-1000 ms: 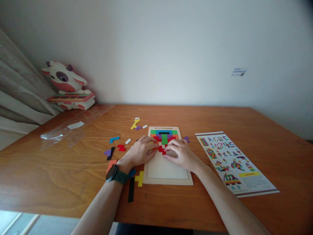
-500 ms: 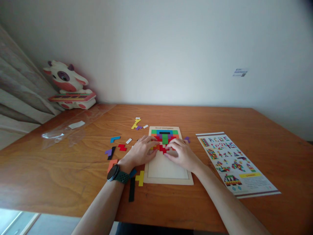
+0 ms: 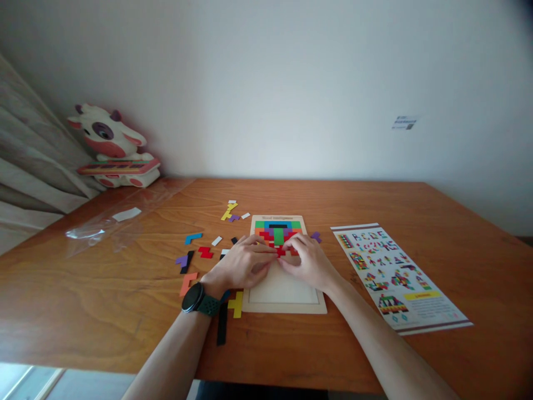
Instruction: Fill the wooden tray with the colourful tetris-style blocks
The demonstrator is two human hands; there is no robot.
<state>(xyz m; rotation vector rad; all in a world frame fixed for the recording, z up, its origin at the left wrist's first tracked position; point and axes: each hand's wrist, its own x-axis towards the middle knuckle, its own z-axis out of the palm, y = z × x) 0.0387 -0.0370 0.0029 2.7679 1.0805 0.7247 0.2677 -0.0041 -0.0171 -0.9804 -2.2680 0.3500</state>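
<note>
A wooden puzzle board (image 3: 284,306) lies in front of me, its upper part filled with coloured pieces around a green piece (image 3: 278,236). My left hand (image 3: 245,261) reaches over the board's left side, fingers stretched out, fingertips at a red puzzle piece (image 3: 281,253) in the lowest filled rows. From the right, my right hand (image 3: 307,256) has its thumb and curled forefinger on either side of that red piece, apparently pinching it. Its exact contact is partly hidden by the fingers. The lower part of the board shows bare wood.
Loose pieces lie left of the board, among them a yellow piece (image 3: 236,304), a black strip (image 3: 222,324) and an orange piece (image 3: 189,283). A purple piece (image 3: 316,237) and a printed sheet (image 3: 400,278) are on the right. A plastic bag (image 3: 104,228) and cow toy (image 3: 119,147) sit far left.
My left hand has moved right, its fingertips now at the red piece near my right fingers. My right hand has stayed nearly in place. The view has shifted slightly.
</note>
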